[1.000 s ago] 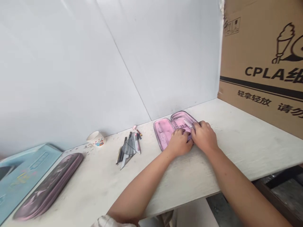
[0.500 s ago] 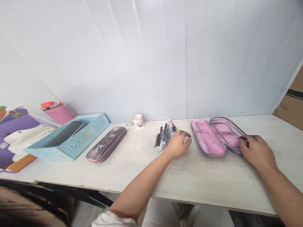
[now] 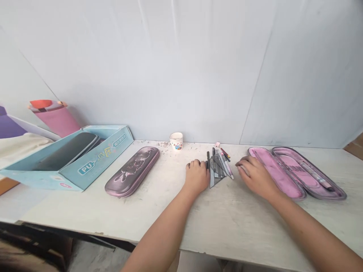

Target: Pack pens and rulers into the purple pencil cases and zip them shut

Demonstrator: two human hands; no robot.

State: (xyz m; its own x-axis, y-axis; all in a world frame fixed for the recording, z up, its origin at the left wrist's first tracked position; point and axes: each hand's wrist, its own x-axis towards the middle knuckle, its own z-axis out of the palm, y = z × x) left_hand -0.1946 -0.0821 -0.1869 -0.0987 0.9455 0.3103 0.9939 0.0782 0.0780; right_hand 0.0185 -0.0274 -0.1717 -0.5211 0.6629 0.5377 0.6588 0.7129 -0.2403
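Observation:
My left hand (image 3: 197,176) rests on the table with fingers curled, against the left side of a small pile of stationery. Beside its fingers lies a black pen (image 3: 208,159); whatever is under the palm is hidden. A dark see-through set square (image 3: 217,172) lies over part of the pile. Along its right side are a pink and white pen (image 3: 227,167) and some coloured pencils (image 3: 225,154). My right hand (image 3: 256,175), fingers slightly bent and apart, hovers between the pile and an opened pink pencil case (image 3: 269,166). One marker (image 3: 314,173) lies in the case's right half.
A closed dark pencil case (image 3: 133,172) lies left of my hands. Farther left stands a light blue box (image 3: 98,166) with a black case (image 3: 68,151) inside. A paper cup (image 3: 176,141) and a small pink eraser (image 3: 217,144) are near the wall.
My right hand has left the pink case and moved left towards the pile. My left hand has shifted from the pile's right side to its left. A marker now shows clearly in the case.

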